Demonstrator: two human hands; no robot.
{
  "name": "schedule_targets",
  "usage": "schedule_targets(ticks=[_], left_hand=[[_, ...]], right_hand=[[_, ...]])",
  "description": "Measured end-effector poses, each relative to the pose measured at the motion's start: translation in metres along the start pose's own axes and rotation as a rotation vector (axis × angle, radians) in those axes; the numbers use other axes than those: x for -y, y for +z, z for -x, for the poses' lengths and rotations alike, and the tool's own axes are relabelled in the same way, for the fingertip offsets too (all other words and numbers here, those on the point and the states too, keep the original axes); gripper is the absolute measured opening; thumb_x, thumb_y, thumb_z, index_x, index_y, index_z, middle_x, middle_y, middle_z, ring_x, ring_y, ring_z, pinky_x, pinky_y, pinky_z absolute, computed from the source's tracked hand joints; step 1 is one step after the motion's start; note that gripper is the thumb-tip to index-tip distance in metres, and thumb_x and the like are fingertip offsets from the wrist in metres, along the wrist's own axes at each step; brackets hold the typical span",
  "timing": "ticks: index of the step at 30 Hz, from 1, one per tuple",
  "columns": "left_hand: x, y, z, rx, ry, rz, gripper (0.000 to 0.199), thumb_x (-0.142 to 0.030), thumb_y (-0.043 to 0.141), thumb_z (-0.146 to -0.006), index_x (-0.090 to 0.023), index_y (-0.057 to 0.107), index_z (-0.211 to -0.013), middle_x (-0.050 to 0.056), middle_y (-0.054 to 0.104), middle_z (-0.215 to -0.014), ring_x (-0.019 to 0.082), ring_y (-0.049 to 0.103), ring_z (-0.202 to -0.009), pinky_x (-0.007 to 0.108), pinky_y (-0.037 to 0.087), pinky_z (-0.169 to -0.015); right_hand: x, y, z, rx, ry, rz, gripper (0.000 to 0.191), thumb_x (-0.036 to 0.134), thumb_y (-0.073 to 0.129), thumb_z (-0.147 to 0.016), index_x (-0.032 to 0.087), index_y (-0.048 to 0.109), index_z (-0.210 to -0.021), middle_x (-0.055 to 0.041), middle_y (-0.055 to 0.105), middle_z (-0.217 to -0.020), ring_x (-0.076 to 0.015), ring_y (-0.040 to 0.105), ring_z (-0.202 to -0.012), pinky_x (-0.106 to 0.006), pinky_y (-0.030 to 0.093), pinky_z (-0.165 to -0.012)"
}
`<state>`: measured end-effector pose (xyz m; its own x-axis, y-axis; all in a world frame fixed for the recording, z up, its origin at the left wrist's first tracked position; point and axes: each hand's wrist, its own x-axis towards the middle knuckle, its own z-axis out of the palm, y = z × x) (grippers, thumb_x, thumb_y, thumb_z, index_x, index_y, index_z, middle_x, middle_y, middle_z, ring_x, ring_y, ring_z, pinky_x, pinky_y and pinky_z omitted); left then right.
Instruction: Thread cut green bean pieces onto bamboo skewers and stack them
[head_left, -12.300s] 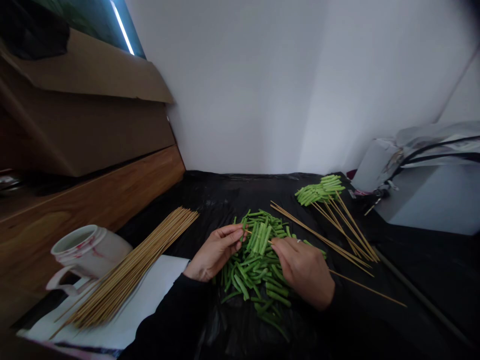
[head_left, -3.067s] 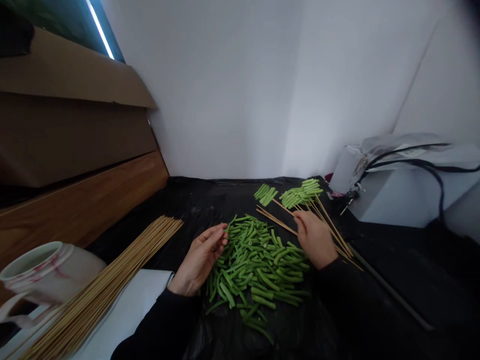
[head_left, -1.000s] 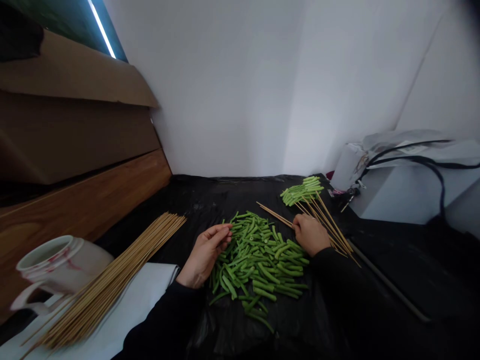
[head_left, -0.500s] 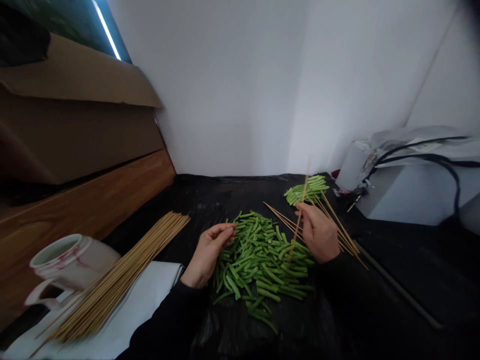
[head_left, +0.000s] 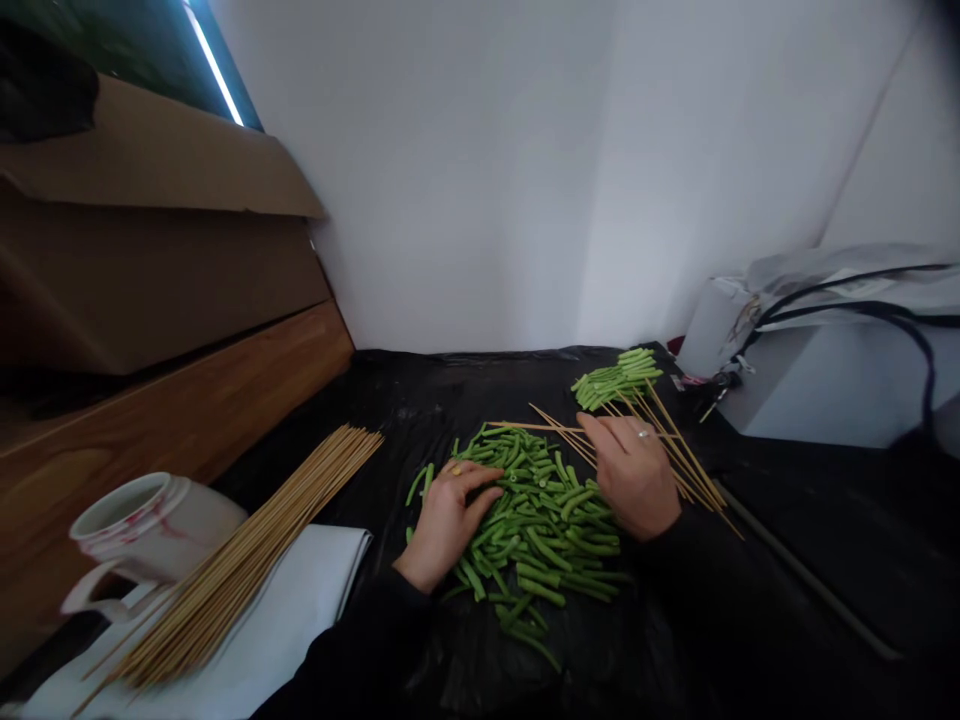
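My left hand (head_left: 454, 515) lies over the left side of a loose pile of cut green beans (head_left: 551, 540). Its thumb and forefinger point right with a small gap between them, and no bean shows in that gap. Above the pile's right edge, my right hand (head_left: 634, 475) is closed around a thin bamboo skewer (head_left: 525, 427). The skewer lies nearly level, its length reaching left past the fingers over the far edge of the beans. Several loose skewers (head_left: 694, 465) rest on the black plastic beside and behind my right hand.
Neatly lined-up green beans (head_left: 616, 380) sit at the back right. To the left, a thick bundle of skewers (head_left: 247, 560) leans on a white mug (head_left: 161, 530) above a folded white sheet (head_left: 322, 560). A cardboard box (head_left: 157, 270) stands farther left; a white bag with black straps (head_left: 832, 360) is at right.
My left hand has moved right, onto the beans. My right hand has turned the skewer from near upright to nearly level, pointing left. Some beans now lie left of my left hand.
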<state>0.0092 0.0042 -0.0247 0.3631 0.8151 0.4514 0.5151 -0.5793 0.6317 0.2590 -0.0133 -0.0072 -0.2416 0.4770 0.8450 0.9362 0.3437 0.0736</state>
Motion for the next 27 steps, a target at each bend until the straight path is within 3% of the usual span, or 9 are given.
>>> schedule_targets(ticks=[3,10,16,22,27], left_hand=[[-0.001,0.004,0.0,-0.007,0.004,-0.012,0.014,-0.027,0.064,-0.082,-0.025,0.075,-0.09,0.006,0.07,-0.084,0.022,0.061,-0.085,0.037,0.042,-0.086],[-0.008,-0.006,-0.003,-0.17,-0.154,0.188,0.013,-0.031,0.063,-0.081,-0.023,0.073,-0.084,0.006,0.07,-0.085,0.022,0.061,-0.082,0.029,0.043,-0.077],[-0.01,-0.008,-0.004,-0.163,-0.203,0.121,0.019,-0.034,0.058,-0.084,-0.019,0.07,-0.082,0.004,0.07,-0.082,0.019,0.061,-0.075,0.025,0.042,-0.067],[-0.006,-0.006,-0.003,-0.169,-0.243,0.198,0.022,-0.037,0.057,-0.084,-0.018,0.067,-0.083,0.003,0.067,-0.077,0.017,0.058,-0.071,0.024,0.042,-0.066],[-0.002,-0.009,-0.006,-0.222,-0.317,0.351,0.026,-0.041,0.058,-0.082,-0.017,0.066,-0.077,0.002,0.063,-0.069,0.015,0.055,-0.067,0.023,0.041,-0.062]], right_hand=[[0.004,-0.002,0.001,0.099,-0.003,0.0,0.041,0.006,0.04,-0.086,0.015,0.058,-0.122,-0.0088,0.062,-0.09,-0.0206,0.051,-0.087,-0.035,0.038,-0.083],[-0.002,-0.015,-0.004,0.103,0.058,0.082,0.022,0.009,0.05,-0.08,0.021,0.067,-0.086,-0.0056,0.064,-0.099,-0.0225,0.049,-0.099,-0.042,0.031,-0.092],[0.009,-0.01,-0.004,0.234,-0.168,0.088,0.017,0.014,0.05,-0.088,0.019,0.065,-0.08,-0.0069,0.063,-0.093,-0.0219,0.046,-0.103,-0.041,0.029,-0.098],[0.036,0.003,0.002,0.379,-0.367,0.041,0.014,0.015,0.054,-0.087,0.013,0.064,-0.096,-0.0088,0.062,-0.092,-0.0219,0.049,-0.09,-0.037,0.035,-0.08],[0.042,-0.001,0.002,0.403,-0.38,0.006,0.011,0.012,0.054,-0.086,0.014,0.064,-0.092,-0.0071,0.061,-0.084,-0.0212,0.05,-0.084,-0.035,0.033,-0.074]])
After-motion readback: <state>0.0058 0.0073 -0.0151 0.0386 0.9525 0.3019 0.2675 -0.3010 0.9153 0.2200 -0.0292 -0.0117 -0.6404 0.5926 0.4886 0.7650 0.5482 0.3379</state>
